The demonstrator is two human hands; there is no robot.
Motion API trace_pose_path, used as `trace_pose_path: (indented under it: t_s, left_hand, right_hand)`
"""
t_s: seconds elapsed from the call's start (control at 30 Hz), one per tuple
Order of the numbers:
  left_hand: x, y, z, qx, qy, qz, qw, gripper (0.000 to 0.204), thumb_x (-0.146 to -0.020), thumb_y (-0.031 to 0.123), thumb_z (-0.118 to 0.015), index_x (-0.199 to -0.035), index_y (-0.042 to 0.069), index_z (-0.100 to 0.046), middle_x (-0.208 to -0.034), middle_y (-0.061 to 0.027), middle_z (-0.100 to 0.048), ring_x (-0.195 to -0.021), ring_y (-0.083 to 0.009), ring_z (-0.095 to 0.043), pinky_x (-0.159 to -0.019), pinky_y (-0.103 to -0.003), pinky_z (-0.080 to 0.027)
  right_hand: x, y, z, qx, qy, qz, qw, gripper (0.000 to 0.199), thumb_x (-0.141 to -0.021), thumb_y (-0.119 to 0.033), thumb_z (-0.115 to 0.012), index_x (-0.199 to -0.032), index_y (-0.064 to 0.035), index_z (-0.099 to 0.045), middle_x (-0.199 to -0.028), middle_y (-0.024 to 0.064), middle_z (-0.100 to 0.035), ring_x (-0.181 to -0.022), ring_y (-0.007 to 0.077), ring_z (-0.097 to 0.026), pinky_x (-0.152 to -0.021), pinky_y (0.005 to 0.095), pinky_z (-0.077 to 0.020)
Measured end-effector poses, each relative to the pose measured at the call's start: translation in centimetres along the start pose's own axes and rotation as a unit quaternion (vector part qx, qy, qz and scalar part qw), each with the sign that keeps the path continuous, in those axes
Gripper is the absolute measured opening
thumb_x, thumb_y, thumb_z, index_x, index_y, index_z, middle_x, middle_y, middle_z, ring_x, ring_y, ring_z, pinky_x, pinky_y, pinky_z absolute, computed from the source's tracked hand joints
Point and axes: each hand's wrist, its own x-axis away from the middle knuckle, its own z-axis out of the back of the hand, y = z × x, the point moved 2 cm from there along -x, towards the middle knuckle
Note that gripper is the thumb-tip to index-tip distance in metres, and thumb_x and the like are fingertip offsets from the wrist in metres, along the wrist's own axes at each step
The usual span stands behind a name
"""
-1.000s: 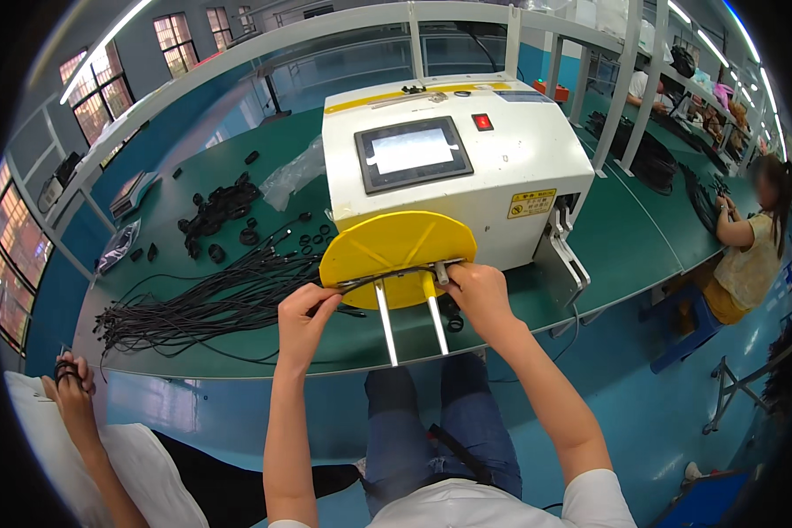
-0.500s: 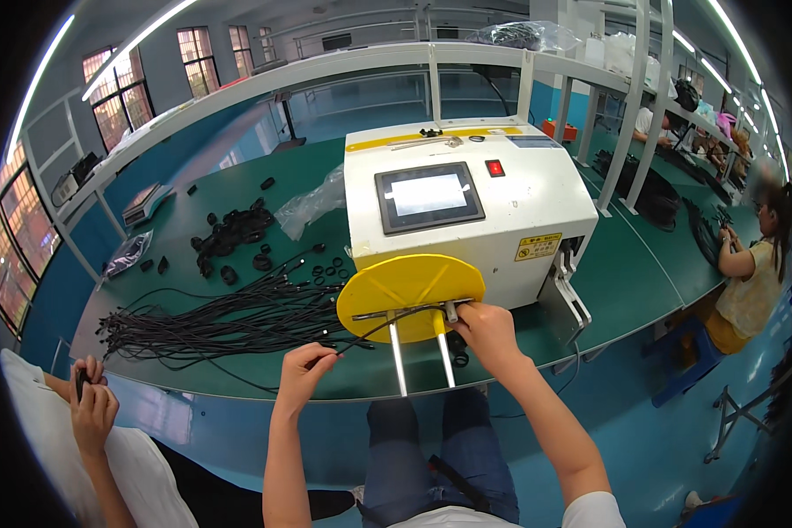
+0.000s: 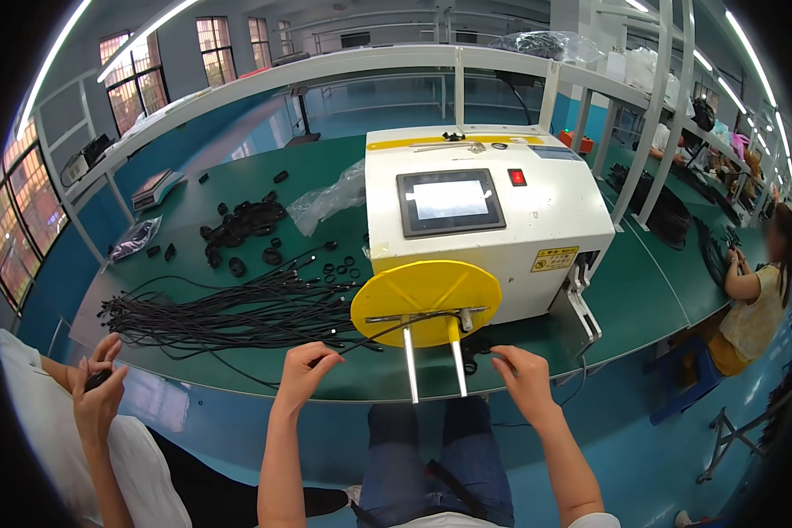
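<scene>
A white winding machine [image 3: 537, 211] with a screen stands on the green table, and a yellow disc [image 3: 427, 286] with two metal rods sits at its front. A black cable [image 3: 387, 333] stretches across the disc to a small clip [image 3: 466, 319] on the right. My left hand [image 3: 306, 374] pinches this cable left of the disc. Apart from the disc, just to its right, my right hand [image 3: 526, 378] is raised with loosely bent fingers and nothing visible in them. Many more black cables [image 3: 220, 317] lie bunched on the table to the left.
Black rings [image 3: 339, 271] and a heap of black coiled pieces [image 3: 242, 224] lie behind the cables, by a clear plastic bag [image 3: 330, 202]. At left, a co-worker's hands [image 3: 97, 383] hold a small black thing. Another person [image 3: 757, 290] works at far right. A metal shelf [image 3: 264, 79] spans the back.
My right hand has let go at the disc's clip and drawn back to the right. My left hand still pinches the cable. The view has shifted slightly.
</scene>
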Motion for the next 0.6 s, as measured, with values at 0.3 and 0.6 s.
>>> trace_pose_path:
  t_s: [0.3, 0.6]
  left_hand:
    - [0.5, 0.5, 1.8, -0.037, 0.023, -0.002, 0.999, 0.013, -0.079, 0.005, -0.057, -0.069, -0.002, -0.062, -0.057, -0.0018, -0.047, -0.052, -0.0076, -0.039, -0.048, -0.024, -0.027]
    - [0.8, -0.1, 1.6, -0.031, 0.015, 0.021, 0.999, 0.011, -0.078, 0.005, -0.060, -0.069, -0.002, -0.063, -0.057, -0.0023, -0.050, -0.053, -0.0080, -0.042, -0.048, -0.024, -0.029]
  right_hand:
    - [1.7, 1.1, -0.5, -0.023, -0.039, 0.006, 0.999, 0.014, -0.079, -0.003, -0.063, -0.093, 0.0000, -0.063, -0.078, 0.0136, -0.064, -0.066, 0.0230, -0.064, -0.058, 0.0294, -0.0492]
    - [2.0, 1.5, -0.7, -0.017, -0.058, -0.015, 0.998, 0.011, -0.079, -0.006, -0.062, -0.090, -0.0018, -0.064, -0.082, 0.0132, -0.065, -0.072, 0.0284, -0.063, -0.062, 0.0339, -0.0498]
